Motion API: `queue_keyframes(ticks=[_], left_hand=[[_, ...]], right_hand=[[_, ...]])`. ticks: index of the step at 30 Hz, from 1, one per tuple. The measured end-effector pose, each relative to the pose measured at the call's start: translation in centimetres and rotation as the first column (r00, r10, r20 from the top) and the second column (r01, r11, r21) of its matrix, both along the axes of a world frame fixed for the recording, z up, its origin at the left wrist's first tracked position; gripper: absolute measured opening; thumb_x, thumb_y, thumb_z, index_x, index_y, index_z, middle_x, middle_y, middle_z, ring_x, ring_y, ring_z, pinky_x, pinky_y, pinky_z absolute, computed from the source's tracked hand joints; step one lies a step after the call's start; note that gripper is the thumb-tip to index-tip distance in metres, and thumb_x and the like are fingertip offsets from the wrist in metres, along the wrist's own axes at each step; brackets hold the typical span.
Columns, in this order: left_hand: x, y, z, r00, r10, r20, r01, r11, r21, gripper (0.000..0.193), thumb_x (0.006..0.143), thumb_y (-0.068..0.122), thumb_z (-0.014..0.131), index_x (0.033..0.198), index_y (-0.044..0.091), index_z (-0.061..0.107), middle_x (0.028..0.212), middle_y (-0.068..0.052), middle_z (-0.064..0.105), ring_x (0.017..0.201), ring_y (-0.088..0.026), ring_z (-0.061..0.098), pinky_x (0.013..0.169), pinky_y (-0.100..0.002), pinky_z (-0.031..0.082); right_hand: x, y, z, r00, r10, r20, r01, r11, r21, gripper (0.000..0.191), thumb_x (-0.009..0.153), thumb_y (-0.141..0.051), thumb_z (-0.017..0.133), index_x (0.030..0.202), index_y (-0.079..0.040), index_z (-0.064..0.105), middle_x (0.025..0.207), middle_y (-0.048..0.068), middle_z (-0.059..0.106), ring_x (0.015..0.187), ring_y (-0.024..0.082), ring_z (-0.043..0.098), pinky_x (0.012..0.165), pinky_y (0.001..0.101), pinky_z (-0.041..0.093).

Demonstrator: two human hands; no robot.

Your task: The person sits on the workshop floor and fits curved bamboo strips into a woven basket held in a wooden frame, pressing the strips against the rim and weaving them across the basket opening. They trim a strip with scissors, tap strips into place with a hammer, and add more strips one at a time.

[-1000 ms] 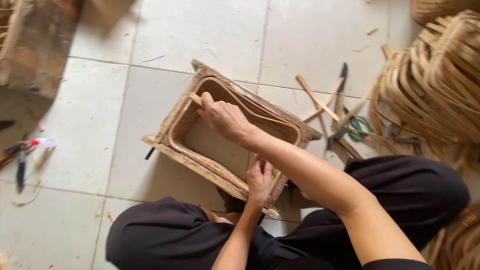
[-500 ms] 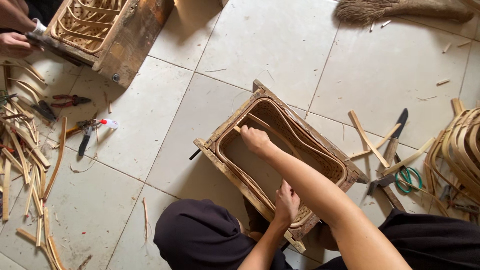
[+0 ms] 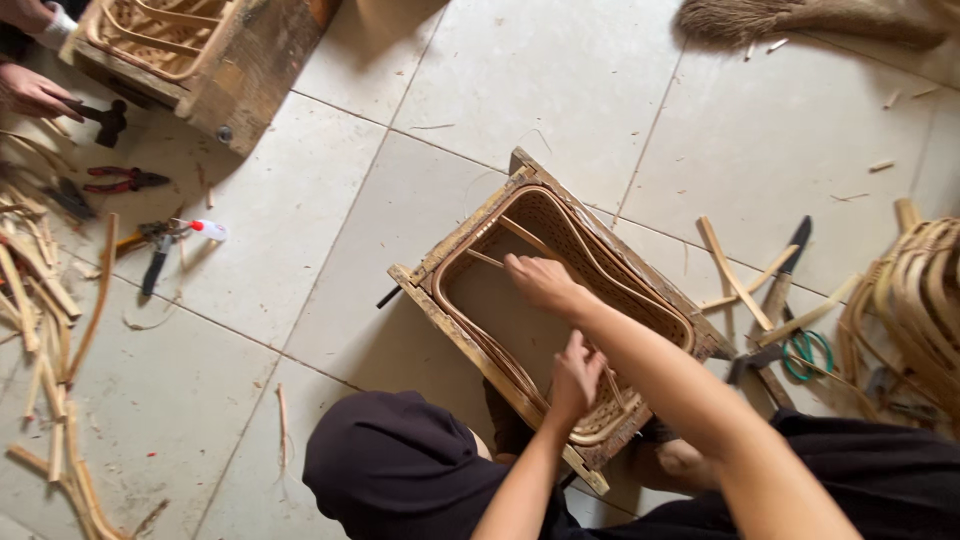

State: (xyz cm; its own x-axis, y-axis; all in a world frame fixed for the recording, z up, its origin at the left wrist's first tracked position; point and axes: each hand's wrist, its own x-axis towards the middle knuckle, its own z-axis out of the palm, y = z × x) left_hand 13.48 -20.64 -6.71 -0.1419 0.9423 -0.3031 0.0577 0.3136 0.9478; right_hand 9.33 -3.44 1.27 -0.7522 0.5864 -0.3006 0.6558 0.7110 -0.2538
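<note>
Soft daylight fills the scene, bright on the pale tiled floor. Shadows are faint and short. No glare. The far corners bend a little and look slightly blurry.

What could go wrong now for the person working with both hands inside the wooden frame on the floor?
1. The right hand grips thin rattan strips in the wooden frame; a strip might spring back or splinter into the fingers.
2. The left hand presses the woven rim close to the knee; a slip may scrape it.
3. A knife and green scissors lie near the right arm.
</note>
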Motion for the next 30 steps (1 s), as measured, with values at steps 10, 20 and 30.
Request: queue_keyframes(ticks=[10, 20, 30], left_hand=[[-3.3, 1.7, 10.5, 0.829, 0.503, 0.244, -0.523, 0.852, 0.021, 0.042, 0.106, 0.024, 0.051, 0.145, 0.008, 0.044, 0.144, -0.006, 0.050, 0.124, -0.016, 0.055, 0.106, -0.029, 0.049], [-26.8, -9.2, 24.7, 0.603, 0.793, -0.090, -0.492, 0.458, 0.741, 0.040, 0.120, 0.023, 0.048, 0.136, -0.013, 0.044, 0.140, -0.019, 0.055, 0.142, -0.029, 0.054, 0.119, -0.037, 0.055], [-12.8, 4.0, 9.6, 0.570, -0.035, -0.821, 0.639, 0.647, 0.416, 0.070, 0.078, 0.043, 0.076, 0.134, 0.005, 0.060, 0.133, -0.016, 0.063, 0.125, -0.035, 0.057, 0.106, -0.048, 0.043]], right_hand=[[14.8, -21.3, 2.3, 0.999, 0.000, 0.032, 0.006, 0.983, -0.186, 0.051, 0.087, -0.043, 0.075, 0.120, -0.007, 0.061, 0.113, 0.013, 0.065, 0.111, 0.030, 0.058, 0.110, 0.0506, 0.036], [19.7, -17.7, -1.8, 0.968, -0.055, 0.246, 0.059, 0.998, -0.009, 0.071, 0.076, -0.029, 0.080, 0.135, -0.012, 0.045, 0.131, 0.010, 0.060, 0.141, 0.029, 0.038, 0.124, 0.0590, 0.003], [29.9, -0.1, 8.9, 0.950, -0.120, 0.289, 0.105, 0.992, 0.067, 0.055, 0.092, -0.039, 0.069, 0.136, -0.011, 0.053, 0.118, 0.011, 0.066, 0.111, 0.026, 0.061, 0.102, 0.0472, 0.045]])
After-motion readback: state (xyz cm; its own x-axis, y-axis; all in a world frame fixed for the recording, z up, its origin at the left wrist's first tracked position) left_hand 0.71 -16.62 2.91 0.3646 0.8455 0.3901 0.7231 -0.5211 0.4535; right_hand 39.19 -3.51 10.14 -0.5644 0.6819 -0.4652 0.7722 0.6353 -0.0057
